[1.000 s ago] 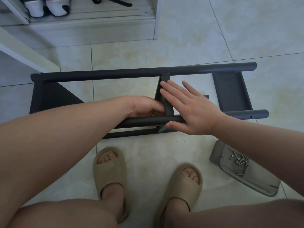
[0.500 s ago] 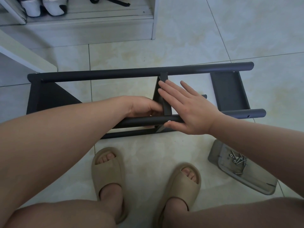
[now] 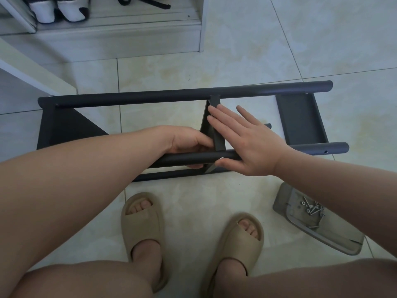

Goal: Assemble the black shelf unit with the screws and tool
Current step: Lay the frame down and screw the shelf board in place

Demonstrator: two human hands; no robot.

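Observation:
The black shelf unit point(image 3: 150, 97) lies on its side on the tiled floor, its long round poles running left to right. My left hand point(image 3: 187, 143) curls around the near pole point(image 3: 189, 158) beside the middle shelf panel point(image 3: 217, 134). My right hand point(image 3: 242, 140) lies flat with fingers spread against that panel, thumb under the pole by a silver screw head point(image 3: 221, 158). A grey tray point(image 3: 335, 239) at the right holds several loose silver screws point(image 3: 312, 208). No tool is visible.
My feet in tan slippers point(image 3: 142, 220) stand just in front of the unit. A white shoe cabinet point(image 3: 120, 37) with shoes inside is at the back left. A white board edge point(image 3: 32, 72) slants in from the left.
Both hands keep the same hold on the pole and middle panel. Only the camera view drifts slightly.

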